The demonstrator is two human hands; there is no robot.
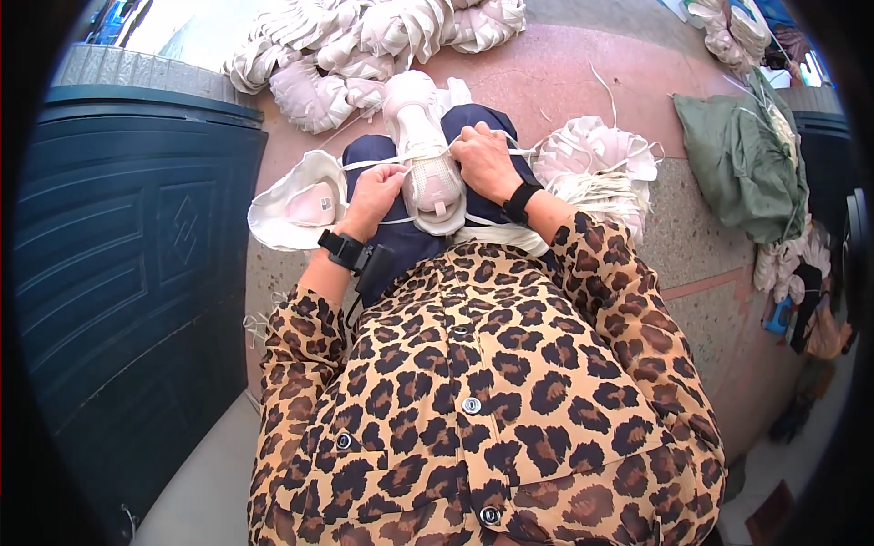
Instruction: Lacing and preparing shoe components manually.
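- The left hand [373,193] is closed in a pinch on a thin white lace [369,165], which runs taut from that hand toward the shoe's throat; the fingers curl against the near left side of the shoe.
- The right hand [485,159] grips the right flank of a pale pink shoe upper [425,146], fingers bent over its edge and the knuckles facing up; another stretch of white lace leaves this hand toward the right.
- The shoe upper lies on the person's lap between both hands, on dark blue cloth [473,123]. Its long axis runs straight away from the body, one end near the belly, the other pointing outward. Both hands sit level with its near half, one on each flank; neither is clearly nearer.
- Each wrist carries a black band [343,246].
- Just left of the left hand, a cream, cup-shaped shoe piece [296,205] rests beside the thigh.
- Just right of the right hand sits a heap of pink uppers with a bundle of white laces [592,187].
- Farther ahead, more pale uppers are piled [364,45] on the reddish floor [546,77].
- A dark blue-green panelled door [127,255] stands at the left, and a green cloth bag [742,159] lies well apart at the right.
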